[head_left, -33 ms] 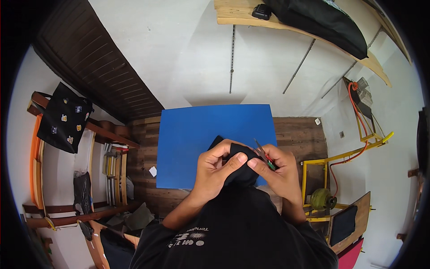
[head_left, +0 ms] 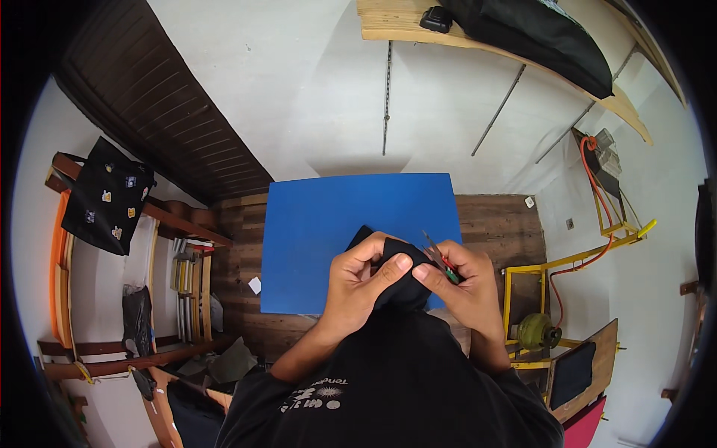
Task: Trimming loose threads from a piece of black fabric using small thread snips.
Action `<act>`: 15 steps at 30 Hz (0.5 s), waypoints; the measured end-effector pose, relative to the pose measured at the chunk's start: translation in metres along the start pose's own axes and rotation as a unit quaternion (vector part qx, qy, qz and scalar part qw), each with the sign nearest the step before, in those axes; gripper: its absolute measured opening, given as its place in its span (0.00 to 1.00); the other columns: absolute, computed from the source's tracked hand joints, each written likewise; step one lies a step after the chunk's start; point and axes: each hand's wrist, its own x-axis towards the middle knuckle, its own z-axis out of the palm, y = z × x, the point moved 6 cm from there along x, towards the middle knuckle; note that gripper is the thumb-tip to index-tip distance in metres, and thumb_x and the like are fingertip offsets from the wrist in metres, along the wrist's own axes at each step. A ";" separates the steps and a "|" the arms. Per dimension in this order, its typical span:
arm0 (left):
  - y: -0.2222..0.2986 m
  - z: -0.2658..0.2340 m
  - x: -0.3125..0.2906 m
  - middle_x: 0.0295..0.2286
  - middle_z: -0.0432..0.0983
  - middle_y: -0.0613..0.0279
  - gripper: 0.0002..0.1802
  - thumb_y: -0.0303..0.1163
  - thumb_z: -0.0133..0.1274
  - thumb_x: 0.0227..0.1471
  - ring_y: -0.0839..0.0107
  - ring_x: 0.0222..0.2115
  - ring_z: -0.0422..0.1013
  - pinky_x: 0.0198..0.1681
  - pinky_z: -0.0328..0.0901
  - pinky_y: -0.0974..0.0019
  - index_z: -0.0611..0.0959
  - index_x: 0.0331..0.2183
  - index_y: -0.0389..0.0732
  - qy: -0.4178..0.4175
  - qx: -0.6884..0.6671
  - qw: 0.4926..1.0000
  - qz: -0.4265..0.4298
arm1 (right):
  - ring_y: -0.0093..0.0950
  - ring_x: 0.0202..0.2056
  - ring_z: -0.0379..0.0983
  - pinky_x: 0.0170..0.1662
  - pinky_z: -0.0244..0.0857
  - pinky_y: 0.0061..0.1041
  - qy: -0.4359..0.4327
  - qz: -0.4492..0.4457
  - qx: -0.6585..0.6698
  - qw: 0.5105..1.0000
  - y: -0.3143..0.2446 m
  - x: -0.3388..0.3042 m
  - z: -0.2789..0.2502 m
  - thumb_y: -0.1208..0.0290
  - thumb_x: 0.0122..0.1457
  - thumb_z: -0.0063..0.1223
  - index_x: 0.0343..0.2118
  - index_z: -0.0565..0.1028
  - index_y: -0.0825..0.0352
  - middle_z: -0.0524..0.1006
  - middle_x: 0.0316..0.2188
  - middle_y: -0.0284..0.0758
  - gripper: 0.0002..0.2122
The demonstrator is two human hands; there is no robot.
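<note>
A piece of black cloth (head_left: 399, 287) is bunched between my two hands, just above the near edge of the blue table (head_left: 314, 231). My left hand (head_left: 366, 276) grips it, thumb pressed on top and fingers mostly hidden behind the fold. Opposite, my right hand (head_left: 467, 280) pinches the same cloth, its thumb almost meeting the left one. Tucked in the right hand's fingers is a small pair of scissors (head_left: 450, 273) with red and green on the handle. Their metal blades point up and away over the table. A dark corner of cloth sticks out beyond my left fingers.
At left, a black bag with small patches (head_left: 112, 198) hangs by a wooden rack. A yellow metal frame (head_left: 523, 270) with a green round tank (head_left: 536, 332) stands at right. A wooden shelf (head_left: 381, 22) holds a black bag high on the far wall. White scrap (head_left: 255, 285) lies left of the table.
</note>
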 end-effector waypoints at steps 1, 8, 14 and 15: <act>-0.002 0.001 -0.002 0.31 0.72 0.68 0.06 0.27 0.53 0.55 0.84 0.32 0.65 0.36 0.61 0.77 0.79 0.33 0.34 -0.008 -0.016 1.000 -0.010 | 0.12 0.18 0.55 0.20 0.49 0.17 -0.010 0.008 -0.011 1.000 0.000 -0.001 0.000 0.68 0.55 0.59 0.30 0.74 0.69 0.63 0.13 0.25 0.09; -0.004 0.001 -0.006 0.28 0.71 0.72 0.07 0.30 0.51 0.57 0.87 0.29 0.63 0.33 0.59 0.79 0.76 0.34 0.35 -0.020 -0.016 0.999 -0.035 | 0.14 0.18 0.52 0.21 0.46 0.19 -0.001 -0.057 -0.045 0.997 0.005 0.003 -0.012 0.54 0.59 0.50 0.23 0.71 0.69 0.60 0.13 0.23 0.20; -0.003 0.006 -0.008 0.29 0.71 0.71 0.08 0.30 0.49 0.58 0.87 0.29 0.63 0.34 0.60 0.79 0.75 0.36 0.35 -0.041 -0.038 0.997 -0.054 | 0.23 0.15 0.49 0.17 0.46 0.24 -0.026 -0.071 -0.074 0.994 0.006 0.003 -0.007 0.60 0.56 0.56 0.18 0.65 0.68 0.55 0.11 0.33 0.19; -0.003 0.006 -0.008 0.29 0.71 0.71 0.08 0.30 0.49 0.58 0.87 0.30 0.63 0.34 0.60 0.79 0.75 0.36 0.35 -0.044 -0.040 0.997 -0.056 | 0.23 0.15 0.49 0.17 0.45 0.24 -0.027 -0.070 -0.060 0.995 0.007 0.002 -0.006 0.60 0.56 0.56 0.18 0.65 0.68 0.55 0.11 0.33 0.19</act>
